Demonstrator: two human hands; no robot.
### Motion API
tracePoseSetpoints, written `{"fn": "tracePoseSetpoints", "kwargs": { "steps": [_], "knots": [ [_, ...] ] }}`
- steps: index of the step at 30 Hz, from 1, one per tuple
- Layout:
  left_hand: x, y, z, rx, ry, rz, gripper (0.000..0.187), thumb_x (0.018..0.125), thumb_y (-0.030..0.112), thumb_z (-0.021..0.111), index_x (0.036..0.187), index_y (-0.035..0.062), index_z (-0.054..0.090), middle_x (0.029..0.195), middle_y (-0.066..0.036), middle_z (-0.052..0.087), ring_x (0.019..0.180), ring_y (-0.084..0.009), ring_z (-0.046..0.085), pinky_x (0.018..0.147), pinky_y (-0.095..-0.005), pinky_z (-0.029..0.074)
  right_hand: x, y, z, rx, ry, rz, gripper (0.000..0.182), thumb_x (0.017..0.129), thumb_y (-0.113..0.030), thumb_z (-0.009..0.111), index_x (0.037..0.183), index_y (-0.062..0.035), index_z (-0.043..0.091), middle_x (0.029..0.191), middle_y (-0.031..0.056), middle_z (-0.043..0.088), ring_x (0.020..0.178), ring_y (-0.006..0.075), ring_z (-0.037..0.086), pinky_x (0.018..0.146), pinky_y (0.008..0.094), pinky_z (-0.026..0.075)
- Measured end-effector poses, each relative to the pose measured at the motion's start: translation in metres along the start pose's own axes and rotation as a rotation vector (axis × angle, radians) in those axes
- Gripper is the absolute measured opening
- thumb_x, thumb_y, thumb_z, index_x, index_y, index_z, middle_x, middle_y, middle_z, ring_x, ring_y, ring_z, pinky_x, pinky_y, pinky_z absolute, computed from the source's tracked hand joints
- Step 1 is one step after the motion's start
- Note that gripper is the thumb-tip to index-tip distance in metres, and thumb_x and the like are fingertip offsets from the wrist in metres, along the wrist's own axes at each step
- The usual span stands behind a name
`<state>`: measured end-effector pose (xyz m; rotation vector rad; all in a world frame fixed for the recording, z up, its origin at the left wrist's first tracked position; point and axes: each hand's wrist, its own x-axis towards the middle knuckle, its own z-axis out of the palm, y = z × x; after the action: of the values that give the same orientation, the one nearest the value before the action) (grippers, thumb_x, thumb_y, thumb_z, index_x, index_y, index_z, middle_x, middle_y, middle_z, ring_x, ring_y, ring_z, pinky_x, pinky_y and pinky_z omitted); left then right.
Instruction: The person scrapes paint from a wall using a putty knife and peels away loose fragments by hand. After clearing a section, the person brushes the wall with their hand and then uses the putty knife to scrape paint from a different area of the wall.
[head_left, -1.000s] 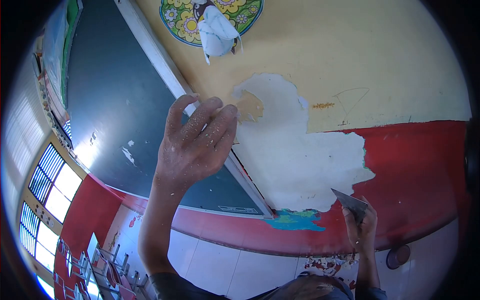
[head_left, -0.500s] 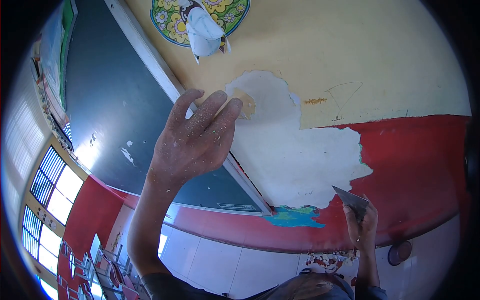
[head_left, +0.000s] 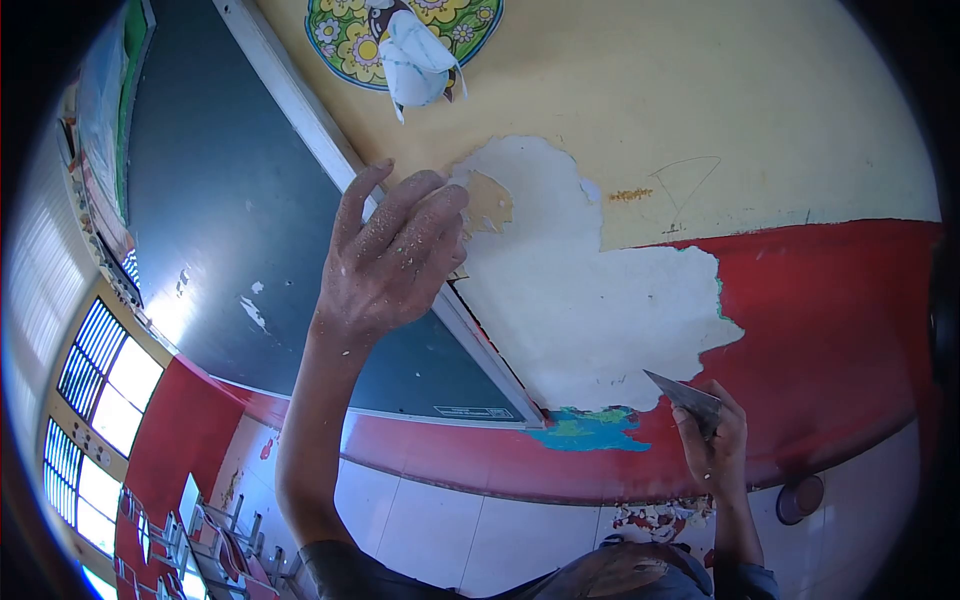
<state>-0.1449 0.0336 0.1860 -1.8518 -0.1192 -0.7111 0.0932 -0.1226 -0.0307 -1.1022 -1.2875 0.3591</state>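
Note:
My left hand (head_left: 395,250), dusted with pale flecks, is raised over the frame of the dark board (head_left: 240,200), its fingers bent at the left edge of the bare white patch (head_left: 600,300). Its fingertips are pressed together, and what they hold, if anything, is hidden. A small cream remnant of paint (head_left: 490,203) shows beside those fingers. Lower right, my right hand (head_left: 718,435) grips a triangular metal scraper (head_left: 690,398), its pointed corner towards the white patch. Cream paint (head_left: 780,120) lies above the patch and red paint (head_left: 810,310) to its right.
A flowered round decoration (head_left: 345,45) with a white mask (head_left: 413,65) hangs on the wall. Blue-green paint (head_left: 590,430) shows below the patch. Paint chips (head_left: 660,522) and a round brown object (head_left: 800,499) lie on the floor. Chairs (head_left: 215,545) stand lower left.
My left hand's fingers have drawn closer together and shifted slightly left. My right hand has moved a little left and up with the scraper.

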Motion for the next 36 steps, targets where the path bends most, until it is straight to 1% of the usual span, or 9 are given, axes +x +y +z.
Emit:
{"fn": "tracePoseSetpoints", "kwargs": {
  "steps": [7, 13, 19, 22, 25, 28, 30, 34, 36],
  "knots": [
    [-0.004, -0.001, 0.010, -0.042, 0.081, -0.023, 0.021, 0.067, 0.004, 0.074, 0.079, 0.0082, 0.057, 0.100, -0.003, 0.062, 0.097, -0.0184, 0.062, 0.091, -0.0435, 0.052, -0.002, 0.005, 0.003, -0.020, 0.017, -0.009, 0.008, 0.085, 0.002, 0.060, 0.090, 0.0066, 0.063, 0.079, 0.0065, 0.054, 0.059, 0.0083, 0.047, 0.050, 0.0229, 0.034],
    [0.008, -0.009, -0.003, -0.165, 0.087, -0.294, 0.021, 0.065, 0.001, 0.071, 0.077, 0.0083, 0.056, 0.095, -0.003, 0.060, 0.088, -0.0215, 0.061, 0.083, -0.0416, 0.053, -0.002, 0.001, 0.005, -0.039, 0.026, 0.005, 0.008, 0.084, 0.003, 0.059, 0.090, 0.0069, 0.063, 0.078, 0.0063, 0.054, 0.059, 0.0083, 0.048, 0.050, 0.0226, 0.034],
    [-0.003, -0.010, -0.001, -0.128, 0.051, -0.087, 0.023, 0.063, 0.002, 0.071, 0.082, 0.0102, 0.060, 0.098, -0.002, 0.061, 0.094, -0.0219, 0.059, 0.089, -0.0438, 0.048, -0.003, 0.001, 0.004, -0.045, 0.041, 0.006, 0.007, 0.084, 0.003, 0.058, 0.089, 0.0071, 0.062, 0.078, 0.0063, 0.054, 0.058, 0.0084, 0.047, 0.050, 0.0229, 0.034],
    [-0.012, -0.005, 0.004, -0.121, 0.052, -0.111, 0.024, 0.067, 0.005, 0.070, 0.090, 0.0108, 0.064, 0.109, -0.003, 0.062, 0.103, -0.0235, 0.058, 0.095, -0.0461, 0.044, -0.003, 0.002, 0.002, -0.090, 0.039, -0.024, 0.007, 0.084, 0.003, 0.059, 0.089, 0.0069, 0.062, 0.078, 0.0066, 0.054, 0.058, 0.0088, 0.047, 0.050, 0.0234, 0.034],
    [-0.008, 0.016, 0.001, 0.013, -0.035, -0.294, 0.025, 0.072, 0.007, 0.067, 0.096, 0.0101, 0.066, 0.118, -0.005, 0.060, 0.112, -0.0241, 0.056, 0.099, -0.0491, 0.040, -0.004, 0.005, 0.003, -0.100, 0.042, -0.032, 0.006, 0.084, 0.002, 0.059, 0.088, 0.0064, 0.062, 0.077, 0.0069, 0.054, 0.059, 0.0096, 0.048, 0.050, 0.0240, 0.035],
    [-0.018, 0.052, 0.001, -0.094, -0.147, -0.322, 0.020, 0.075, 0.009, 0.065, 0.094, 0.0100, 0.067, 0.116, -0.006, 0.062, 0.112, -0.0248, 0.057, 0.101, -0.0519, 0.037, -0.005, 0.008, 0.005, -0.071, 0.020, -0.001, 0.005, 0.083, 0.003, 0.058, 0.086, 0.0055, 0.061, 0.076, 0.0072, 0.054, 0.060, 0.0114, 0.049, 0.052, 0.0254, 0.036],
    [-0.035, 0.073, 0.002, -0.194, -0.086, -0.154, 0.018, 0.074, 0.011, 0.068, 0.091, 0.0109, 0.068, 0.104, -0.005, 0.066, 0.100, -0.0245, 0.062, 0.096, -0.0530, 0.039, -0.006, 0.010, 0.006, -0.039, 0.006, 0.021, 0.006, 0.082, 0.004, 0.058, 0.087, 0.0054, 0.061, 0.076, 0.0073, 0.054, 0.060, 0.0118, 0.049, 0.052, 0.0258, 0.036],
    [-0.041, 0.139, 0.001, -0.649, -0.040, -0.369, 0.021, 0.071, 0.017, 0.076, 0.088, 0.0093, 0.065, 0.090, -0.006, 0.066, 0.081, -0.0214, 0.064, 0.082, -0.0432, 0.047, -0.015, 0.016, 0.010, 0.088, -0.059, 0.153, 0.009, 0.083, 0.002, 0.056, 0.091, 0.0043, 0.060, 0.078, 0.0070, 0.054, 0.062, 0.0110, 0.049, 0.053, 0.0250, 0.037],
    [-0.028, 0.176, 0.001, -0.912, 0.009, -0.707, 0.025, 0.072, 0.018, 0.077, 0.090, 0.0062, 0.064, 0.089, -0.009, 0.066, 0.080, -0.0221, 0.065, 0.078, -0.0390, 0.049, -0.023, 0.017, 0.005, 0.107, -0.169, 0.225, 0.013, 0.086, -0.001, 0.055, 0.099, 0.0024, 0.058, 0.080, 0.0036, 0.054, 0.063, 0.0085, 0.048, 0.054, 0.0229, 0.038]
  ]
}}
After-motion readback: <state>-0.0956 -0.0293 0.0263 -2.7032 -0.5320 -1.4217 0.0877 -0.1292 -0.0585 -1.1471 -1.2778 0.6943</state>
